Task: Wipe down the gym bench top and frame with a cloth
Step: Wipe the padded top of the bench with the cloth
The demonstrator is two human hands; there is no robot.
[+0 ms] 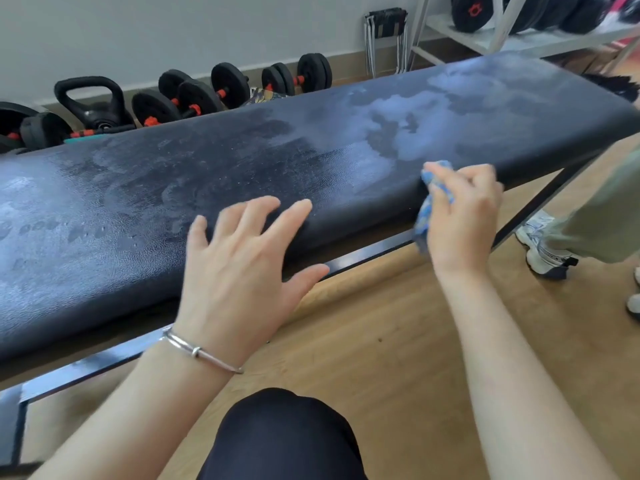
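Along the bench pad [311,150] edge, left hand [239,271] flat, fingers [258,212] splayed; right grip [460,216] around blue cloth [424,221].

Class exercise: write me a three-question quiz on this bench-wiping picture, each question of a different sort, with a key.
1. True or false: the left hand lies with fingers spread on the bench pad.
2. The right hand presses the blue cloth against: A the pad's far edge; B the pad's near edge; C the floor.
3. Fill in: behind the pad lie dumbbells and one black ____.
Key: 1 true; 2 B; 3 kettlebell.
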